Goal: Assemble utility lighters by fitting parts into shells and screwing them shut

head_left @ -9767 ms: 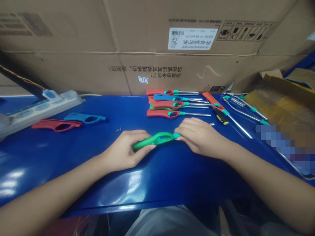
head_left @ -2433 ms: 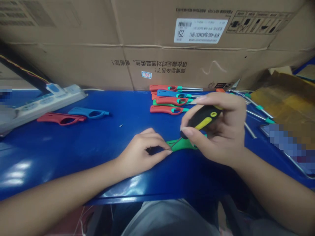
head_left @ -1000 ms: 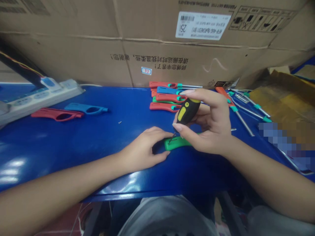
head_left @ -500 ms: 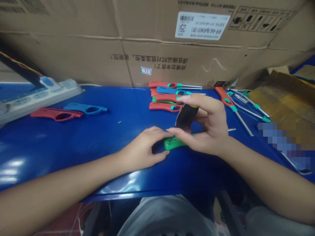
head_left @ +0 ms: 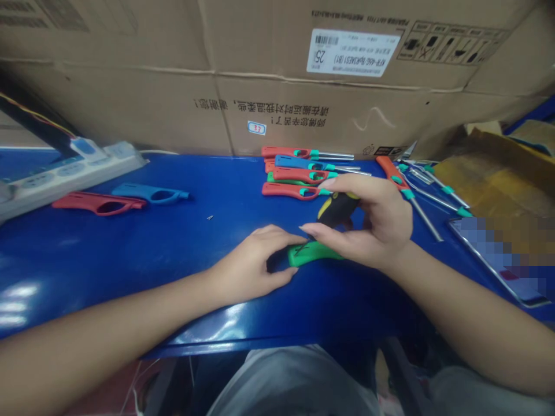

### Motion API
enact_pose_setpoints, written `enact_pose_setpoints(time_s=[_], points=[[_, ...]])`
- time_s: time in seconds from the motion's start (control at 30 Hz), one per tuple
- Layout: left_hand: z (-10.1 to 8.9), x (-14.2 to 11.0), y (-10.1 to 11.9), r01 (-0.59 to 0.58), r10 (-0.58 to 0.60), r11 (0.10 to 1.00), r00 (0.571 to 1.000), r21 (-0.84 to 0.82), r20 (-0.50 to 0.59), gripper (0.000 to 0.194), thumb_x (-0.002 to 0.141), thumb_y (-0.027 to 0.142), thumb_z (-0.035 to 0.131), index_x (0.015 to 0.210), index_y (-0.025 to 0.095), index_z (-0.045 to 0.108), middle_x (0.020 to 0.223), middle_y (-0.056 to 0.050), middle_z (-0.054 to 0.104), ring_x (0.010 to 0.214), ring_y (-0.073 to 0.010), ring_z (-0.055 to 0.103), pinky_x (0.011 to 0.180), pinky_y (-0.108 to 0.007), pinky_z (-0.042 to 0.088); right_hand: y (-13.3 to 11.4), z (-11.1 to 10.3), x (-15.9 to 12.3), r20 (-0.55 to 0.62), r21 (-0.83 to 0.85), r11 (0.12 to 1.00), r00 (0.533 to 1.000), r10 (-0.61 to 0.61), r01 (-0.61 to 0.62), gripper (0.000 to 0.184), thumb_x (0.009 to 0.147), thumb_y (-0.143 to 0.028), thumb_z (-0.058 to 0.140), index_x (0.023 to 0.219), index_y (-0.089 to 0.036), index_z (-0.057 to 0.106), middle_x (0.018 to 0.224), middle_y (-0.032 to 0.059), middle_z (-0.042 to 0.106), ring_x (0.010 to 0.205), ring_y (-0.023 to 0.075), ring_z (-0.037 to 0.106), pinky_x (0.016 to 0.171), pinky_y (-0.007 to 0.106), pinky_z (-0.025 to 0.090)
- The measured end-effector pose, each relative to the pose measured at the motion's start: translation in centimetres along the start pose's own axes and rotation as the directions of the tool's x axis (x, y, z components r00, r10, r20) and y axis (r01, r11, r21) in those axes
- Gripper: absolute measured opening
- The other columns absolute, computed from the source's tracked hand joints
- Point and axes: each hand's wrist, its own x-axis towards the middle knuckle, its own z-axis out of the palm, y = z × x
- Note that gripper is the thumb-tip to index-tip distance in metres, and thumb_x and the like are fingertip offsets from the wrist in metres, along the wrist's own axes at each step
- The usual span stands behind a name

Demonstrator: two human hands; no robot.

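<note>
A green lighter (head_left: 313, 252) lies flat on the blue table, its far right part hidden behind my right hand. My left hand (head_left: 260, 260) grips the lighter's left end between thumb and fingers. In my right hand (head_left: 377, 222) is a screwdriver (head_left: 338, 208) with a black and yellow handle, held tilted. Its thin shaft reaches down to the lighter's left end; the exact spot where the tip sits is hard to make out. Beyond my right hand lies a pile of red, blue and green lighters (head_left: 295, 174) with metal tubes.
Red (head_left: 97, 202) and blue lighter shells (head_left: 150, 192) lie at left by a white power strip (head_left: 69, 173). Small screws (head_left: 210, 218) rest mid-table. An orange lighter (head_left: 392, 171), metal tubes and a phone (head_left: 489, 254) are at right. A cardboard box (head_left: 173, 104) stands behind.
My right hand has shifted slightly right, and the screwdriver handle leans further to the right. My left hand and the green lighter have stayed in place.
</note>
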Motion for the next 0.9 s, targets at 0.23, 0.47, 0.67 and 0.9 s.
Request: enact_pose_setpoints(time_s=[0.23, 0.47, 0.67, 0.9], points=[[0.0, 0.0, 0.0, 0.010, -0.010, 1.000, 1.000, -0.009, -0.008, 0.041, 0.085, 0.019, 0.071, 0.126, 0.020, 0.065, 0.117, -0.007, 0.073, 0.110, -0.0239, 0.066, 0.099, -0.041, 0.054, -0.4, -0.3, 0.1, 0.193, 0.124, 0.974, 0.967, 0.164, -0.190, 0.047, 0.102, -0.026, 0.052, 0.148, -0.027, 0.044, 0.133, 0.0061, 0.067, 0.103, 0.0181, 0.073, 0.069, 0.028, 0.065], [0.1, 0.0, -0.1, -0.006, 0.006, 1.000, 1.000, -0.013, -0.018, 0.039, 0.086, 0.019, 0.070, 0.125, 0.017, 0.066, 0.117, -0.009, 0.074, 0.109, -0.0242, 0.066, 0.099, -0.042, 0.054, -0.4, -1.0, 0.5, 0.168, 0.024, 0.997, 0.984, 0.066, -0.071, 0.045, 0.101, -0.034, 0.057, 0.145, -0.027, 0.052, 0.125, 0.0065, 0.072, 0.100, 0.0210, 0.074, 0.081, 0.033, 0.065], [0.1, 0.0, 0.0, 0.012, -0.012, 1.000, 1.000, -0.009, -0.011, 0.037, 0.085, 0.019, 0.071, 0.122, 0.020, 0.066, 0.118, -0.007, 0.073, 0.112, -0.0245, 0.066, 0.102, -0.043, 0.052, -0.7, -1.4, 1.3, 0.125, -0.011, 0.999, 0.991, 0.043, -0.042, 0.034, 0.093, -0.037, 0.070, 0.125, -0.027, 0.067, 0.116, 0.0055, 0.076, 0.097, 0.0224, 0.074, 0.083, 0.035, 0.065], [0.0, 0.0, 0.1, 0.007, -0.007, 1.000, 1.000, -0.017, -0.004, 0.036, 0.086, 0.019, 0.071, 0.122, 0.018, 0.067, 0.117, -0.008, 0.073, 0.111, -0.0245, 0.066, 0.101, -0.043, 0.052, -1.4, -1.5, 1.7, 0.231, 0.087, 0.978, 0.959, 0.164, -0.188, 0.034, 0.104, -0.032, 0.052, 0.136, -0.025, 0.060, 0.117, 0.0049, 0.075, 0.087, 0.0167, 0.075, 0.073, 0.030, 0.065]])
